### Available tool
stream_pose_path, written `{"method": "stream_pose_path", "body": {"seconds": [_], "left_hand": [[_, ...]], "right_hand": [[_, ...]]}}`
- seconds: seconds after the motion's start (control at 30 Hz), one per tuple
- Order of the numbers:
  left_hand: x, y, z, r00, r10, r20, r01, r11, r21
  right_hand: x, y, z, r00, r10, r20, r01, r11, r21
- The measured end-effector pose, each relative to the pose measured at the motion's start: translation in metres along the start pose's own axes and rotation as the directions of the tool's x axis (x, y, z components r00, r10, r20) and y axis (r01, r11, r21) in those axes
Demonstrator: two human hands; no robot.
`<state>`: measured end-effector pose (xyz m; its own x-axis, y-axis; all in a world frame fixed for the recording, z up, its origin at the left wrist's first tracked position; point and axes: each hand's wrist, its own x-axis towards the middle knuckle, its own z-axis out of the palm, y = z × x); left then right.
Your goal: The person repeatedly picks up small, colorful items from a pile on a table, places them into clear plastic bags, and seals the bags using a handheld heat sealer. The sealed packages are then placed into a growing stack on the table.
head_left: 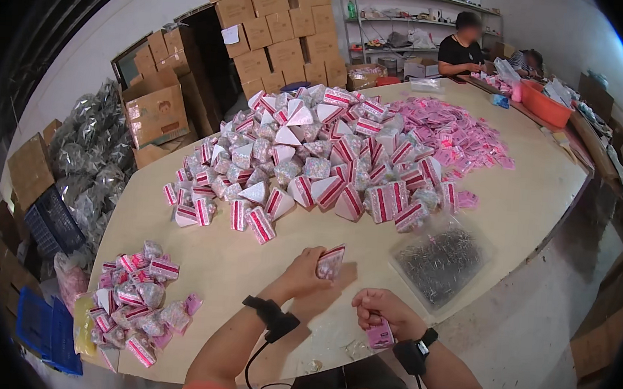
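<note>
My left hand (300, 273) is closed round a small clear packet (330, 263) with a red-and-white striped card edge, held just above the table. To its right, my right hand (390, 310) has its fingers curled in, and a small pink card (380, 334) sticks out below them. Beyond both hands spreads a large heap of similar striped packets (317, 167) with pale, bead-like contents. A clear shallow tray (405, 280) full of small metal pins or hooks stands beyond my right hand. Loose pink cards (453, 132) lie heaped at the far right.
A smaller pile of packets (134, 298) lies on the table's left edge, above blue crates (49, 331). Bagged goods (86, 157) and stacked cartons (272, 29) stand beyond. A person (460, 49) sits at the far end near an orange basin (545, 104).
</note>
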<state>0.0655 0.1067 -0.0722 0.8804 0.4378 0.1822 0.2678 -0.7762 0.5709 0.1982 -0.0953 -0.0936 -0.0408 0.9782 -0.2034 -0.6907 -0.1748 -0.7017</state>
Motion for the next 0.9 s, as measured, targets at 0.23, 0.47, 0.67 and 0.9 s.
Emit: {"method": "stream_pose_path", "body": {"seconds": [0.23, 0.47, 0.67, 0.9], "left_hand": [[-0.048, 0.040, 0.001, 0.945, -0.308, -0.112, 0.267, 0.921, -0.283], [-0.096, 0.088, -0.012, 0.906, -0.328, -0.266, 0.109, 0.790, -0.604], [-0.117, 0.097, -0.001, 0.868, -0.388, -0.310, 0.059, 0.700, -0.711], [-0.136, 0.121, -0.016, 0.939, -0.308, -0.154, -0.039, 0.350, -0.936]], "right_hand": [[-0.004, 0.003, 0.006, 0.993, -0.102, -0.060, 0.097, 0.992, -0.077], [-0.035, -0.013, 0.096, 0.849, -0.521, 0.093, 0.444, 0.607, -0.659], [-0.046, -0.010, 0.132, 0.705, -0.596, 0.385, 0.541, 0.101, -0.835], [-0.052, -0.009, 0.138, 0.764, -0.537, 0.358, 0.495, 0.132, -0.859]]}}
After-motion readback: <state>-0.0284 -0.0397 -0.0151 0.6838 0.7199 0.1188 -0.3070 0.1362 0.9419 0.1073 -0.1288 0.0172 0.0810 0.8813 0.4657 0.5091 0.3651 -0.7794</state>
